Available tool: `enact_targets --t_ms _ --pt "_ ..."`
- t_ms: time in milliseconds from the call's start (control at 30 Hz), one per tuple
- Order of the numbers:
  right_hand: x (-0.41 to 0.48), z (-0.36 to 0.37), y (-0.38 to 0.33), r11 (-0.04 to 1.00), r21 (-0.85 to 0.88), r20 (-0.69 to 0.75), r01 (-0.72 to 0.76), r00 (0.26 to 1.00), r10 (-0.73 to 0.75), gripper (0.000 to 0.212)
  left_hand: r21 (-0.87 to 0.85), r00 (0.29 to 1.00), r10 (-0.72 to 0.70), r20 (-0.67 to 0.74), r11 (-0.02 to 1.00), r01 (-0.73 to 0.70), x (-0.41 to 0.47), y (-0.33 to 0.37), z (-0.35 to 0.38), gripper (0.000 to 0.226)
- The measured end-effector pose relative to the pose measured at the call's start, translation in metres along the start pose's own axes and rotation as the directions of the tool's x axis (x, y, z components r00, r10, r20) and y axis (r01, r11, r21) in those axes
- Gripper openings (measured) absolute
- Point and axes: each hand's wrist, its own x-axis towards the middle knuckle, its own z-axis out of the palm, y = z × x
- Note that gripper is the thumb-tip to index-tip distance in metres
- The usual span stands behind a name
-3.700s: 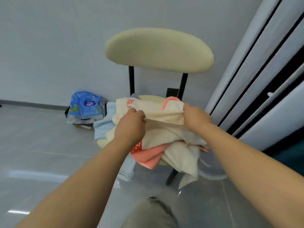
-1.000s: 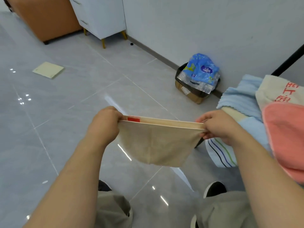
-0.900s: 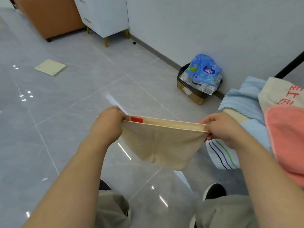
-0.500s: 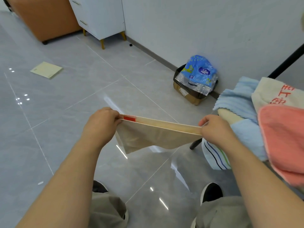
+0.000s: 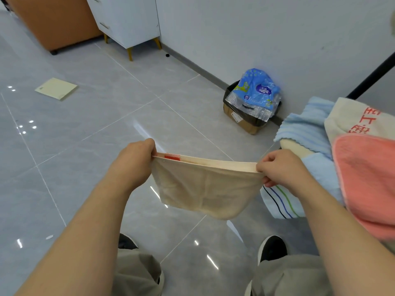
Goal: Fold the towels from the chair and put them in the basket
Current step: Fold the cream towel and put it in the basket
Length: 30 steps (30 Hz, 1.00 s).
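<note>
Two grips, left hand (image 5: 130, 165) and right hand (image 5: 282, 169), pinch beige towel (image 5: 203, 189) over glossy grey floor (image 5: 85, 129); white cabinet (image 5: 126, 18) beyond.

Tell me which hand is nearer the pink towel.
Right. The right hand pinches the beige towel just left of the pink towel; the left hand holds the other corner, farther off.

Glossy grey floor tiles (image 5: 85, 146) mirror spots of light below a plain pale wall (image 5: 256, 28) with dark skirting (image 5: 193, 67). A white cabinet (image 5: 126, 18) on gold legs stands against it, beside an orange-brown unit (image 5: 53, 20).
</note>
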Motion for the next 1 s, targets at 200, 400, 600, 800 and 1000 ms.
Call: enact_targets --t_ms 200,400,600,800,1000 --pt "-0.002 -0.002 0.002 0.983 -0.173 -0.035 0.060 0.997 -0.067 0.023 0.011 0.999 -0.021 -0.028 1.000 0.021 -0.002 -0.003 0.000 0.028" --pt "0.002 -0.003 -0.001 0.997 -0.059 -0.049 0.042 0.998 -0.045 0.037 0.122 0.992 0.069 -0.103 0.991 -0.056 0.001 -0.006 0.002 0.033" --pt "0.001 -0.005 -0.001 0.998 -0.041 0.016 0.056 0.998 -0.056 0.036 -0.024 0.992 -0.015 -0.128 1.000 0.012 0.001 -0.006 -0.001 0.026" --pt "0.008 -0.003 0.006 0.964 -0.249 -0.049 0.095 0.993 -0.110 0.031 -0.038 0.993 -0.036 -0.109 0.999 0.032 0.002 -0.007 0.000 0.013" --pt "0.009 -0.003 0.008 0.995 -0.090 0.036 0.053 0.998 -0.050 0.038 -0.023 0.994 -0.015 -0.105 1.000 0.012 0.002 -0.007 0.000 0.017"
